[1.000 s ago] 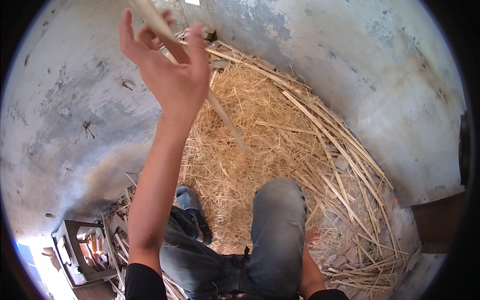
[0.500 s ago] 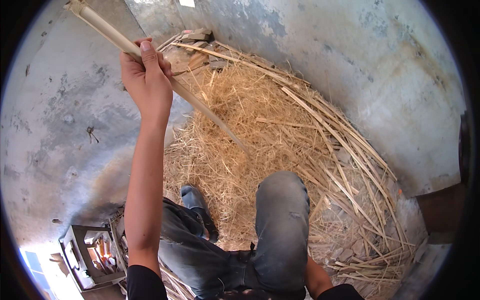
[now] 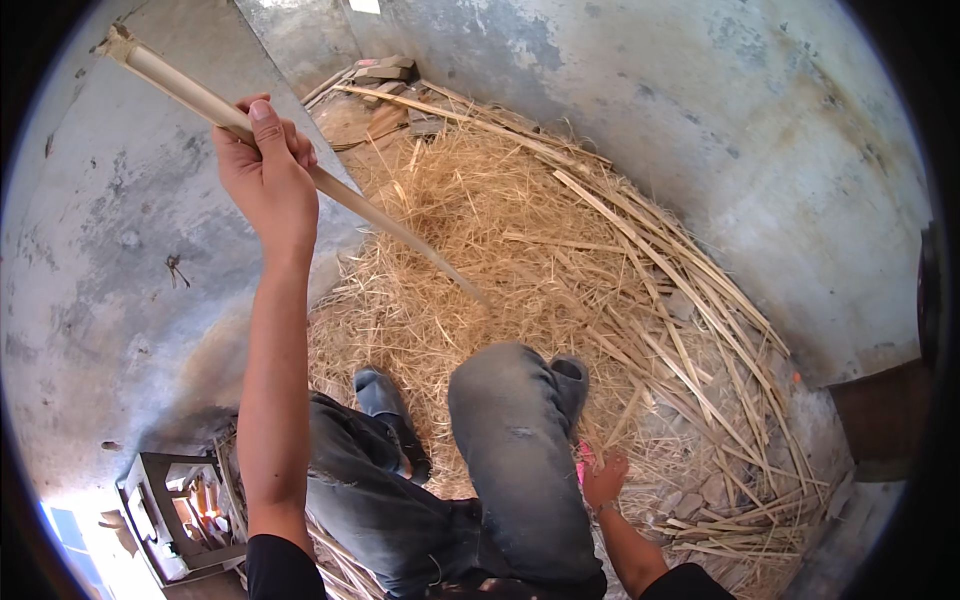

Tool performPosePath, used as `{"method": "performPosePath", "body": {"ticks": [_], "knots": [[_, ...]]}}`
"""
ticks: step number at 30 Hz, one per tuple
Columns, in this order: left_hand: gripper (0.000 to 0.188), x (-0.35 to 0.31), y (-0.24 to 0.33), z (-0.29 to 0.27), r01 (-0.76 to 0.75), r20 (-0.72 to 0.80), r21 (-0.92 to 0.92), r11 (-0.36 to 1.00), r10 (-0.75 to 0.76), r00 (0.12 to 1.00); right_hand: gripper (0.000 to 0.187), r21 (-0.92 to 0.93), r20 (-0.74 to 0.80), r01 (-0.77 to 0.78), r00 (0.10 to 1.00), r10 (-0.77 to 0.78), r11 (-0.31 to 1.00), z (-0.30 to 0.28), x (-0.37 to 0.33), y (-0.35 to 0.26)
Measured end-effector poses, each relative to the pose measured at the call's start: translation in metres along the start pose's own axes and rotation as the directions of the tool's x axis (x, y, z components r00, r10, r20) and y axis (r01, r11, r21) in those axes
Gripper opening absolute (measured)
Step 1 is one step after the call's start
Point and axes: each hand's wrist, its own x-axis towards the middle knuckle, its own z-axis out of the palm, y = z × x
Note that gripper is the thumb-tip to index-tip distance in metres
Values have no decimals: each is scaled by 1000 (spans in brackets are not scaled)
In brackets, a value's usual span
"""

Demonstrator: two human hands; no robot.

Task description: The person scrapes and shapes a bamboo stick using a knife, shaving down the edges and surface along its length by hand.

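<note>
My left hand (image 3: 268, 165), raised at the upper left, is closed round a long pale split bamboo strip (image 3: 390, 230). The strip's thick, ragged end sticks up past my fist, and its thin end slopes down toward the shavings in the middle. Low beside my right knee, my right hand (image 3: 604, 482) has its fingers stretched out and partly apart, with nothing visible in it. Between that hand and my leg shows a small bright pink thing (image 3: 584, 462), mostly hidden, and I cannot tell what it is.
A heap of bamboo shavings (image 3: 460, 190) covers the floor, close round my feet. Long loose strips (image 3: 690, 270) lie along the curved right wall (image 3: 760, 150). Blocks (image 3: 385, 70) are stacked in the far corner. A wooden frame (image 3: 165, 500) stands at the lower left.
My left hand and the bamboo strip have shifted a little left and up. My right hand has come into view beside my knee, which has swung left. The pink thing now shows.
</note>
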Motion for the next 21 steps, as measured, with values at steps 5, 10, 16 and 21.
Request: {"method": "performPosePath", "body": {"ticks": [5, 10, 16, 21], "knots": [[22, 2, -4, -1, -31, 1, -16, 999, 31, 1000, 98, -115, -94, -578, 816, 571, 808, 5, -39, 53], [22, -3, -3, -2, -23, -32, 1, 1000, 23, 999, 94, -82, -50, -379, 925, 376, 922, 16, -69, 88], [21, -13, 6, -11, -45, -5, 23, 999, 45, 999, 79, -115, -1, -223, 975, 224, 968, 26, -85, 44], [21, -16, 5, -15, -62, -42, 30, 998, 63, 997, 81, -254, 254, -70, 957, 137, 965, 51, -113, 59]]}}
